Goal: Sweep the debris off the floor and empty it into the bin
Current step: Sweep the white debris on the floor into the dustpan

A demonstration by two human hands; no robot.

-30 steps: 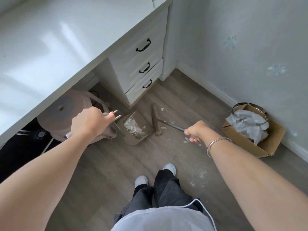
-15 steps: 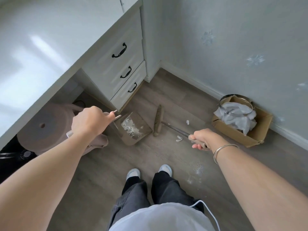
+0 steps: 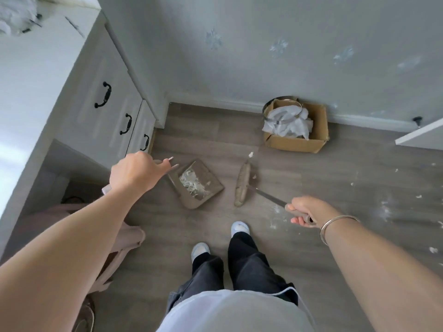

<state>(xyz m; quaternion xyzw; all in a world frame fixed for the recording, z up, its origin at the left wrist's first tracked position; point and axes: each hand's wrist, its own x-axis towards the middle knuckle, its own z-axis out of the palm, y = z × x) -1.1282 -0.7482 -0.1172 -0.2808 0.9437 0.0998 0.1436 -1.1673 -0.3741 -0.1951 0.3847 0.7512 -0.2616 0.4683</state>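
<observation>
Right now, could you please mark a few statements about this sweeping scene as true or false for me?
1. The dustpan holds white scraps. True.
2. The right hand grips the broom by its handle. True.
3. The broom's head sits inside the dustpan. False: it is beside the dustpan, with a gap between them.
4. The left hand hangs free. False: it grips the dustpan's handle.
5. White debris lies on the floor to the person's right. True.
</observation>
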